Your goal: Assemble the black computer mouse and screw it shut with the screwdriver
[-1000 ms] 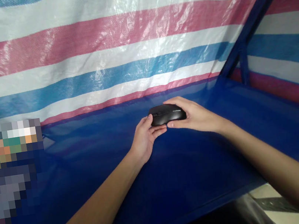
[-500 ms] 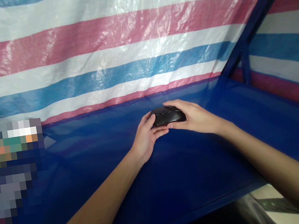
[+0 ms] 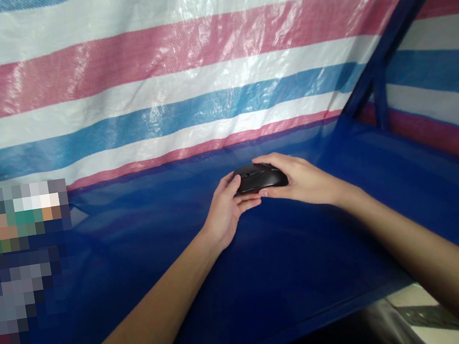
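A black computer mouse (image 3: 261,177) is held between my two hands, over the middle of the blue surface (image 3: 285,255). My left hand (image 3: 226,207) grips its left end, with the thumb on top and fingers underneath. My right hand (image 3: 299,177) holds the right end, fingers along the far side and thumb at the near side. Part of the mouse's underside and both ends are hidden by my fingers.
Behind the surface hangs a striped sheet (image 3: 176,45) in white, red and blue. A dark blue slanted bar (image 3: 394,35) stands at the right. The far left is pixelated. The surface's front edge runs along the bottom.
The view has shifted very slightly, so the hands and mouse appear a little further right. The grip on the mouse looks the same.
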`<state>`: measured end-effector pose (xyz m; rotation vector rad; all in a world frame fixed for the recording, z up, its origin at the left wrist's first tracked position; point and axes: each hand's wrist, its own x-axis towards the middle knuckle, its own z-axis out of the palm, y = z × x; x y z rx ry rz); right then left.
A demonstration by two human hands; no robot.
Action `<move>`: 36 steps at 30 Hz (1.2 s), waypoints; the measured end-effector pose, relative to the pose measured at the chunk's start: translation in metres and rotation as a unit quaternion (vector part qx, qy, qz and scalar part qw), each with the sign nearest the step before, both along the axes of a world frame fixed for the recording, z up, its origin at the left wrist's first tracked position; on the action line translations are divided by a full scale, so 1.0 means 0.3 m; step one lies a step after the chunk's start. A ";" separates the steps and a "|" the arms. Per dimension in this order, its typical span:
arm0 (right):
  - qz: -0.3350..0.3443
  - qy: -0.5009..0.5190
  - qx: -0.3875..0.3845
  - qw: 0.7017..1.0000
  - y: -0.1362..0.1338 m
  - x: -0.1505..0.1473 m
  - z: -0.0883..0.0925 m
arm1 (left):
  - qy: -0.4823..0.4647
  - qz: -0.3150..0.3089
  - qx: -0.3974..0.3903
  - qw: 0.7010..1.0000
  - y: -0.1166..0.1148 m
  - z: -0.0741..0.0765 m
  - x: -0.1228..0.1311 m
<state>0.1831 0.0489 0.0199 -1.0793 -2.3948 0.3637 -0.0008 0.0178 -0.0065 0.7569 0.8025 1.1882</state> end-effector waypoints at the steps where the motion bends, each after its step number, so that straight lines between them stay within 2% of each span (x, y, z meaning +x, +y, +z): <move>1: 0.000 0.001 -0.001 1.000 0.000 0.000 -0.001 | 0.000 -0.001 0.001 1.000 0.000 -0.001 0.000; 36: 0.006 -0.006 -0.005 1.000 -0.001 0.002 0.002 | 0.006 -0.006 -0.002 1.000 0.001 -0.002 0.000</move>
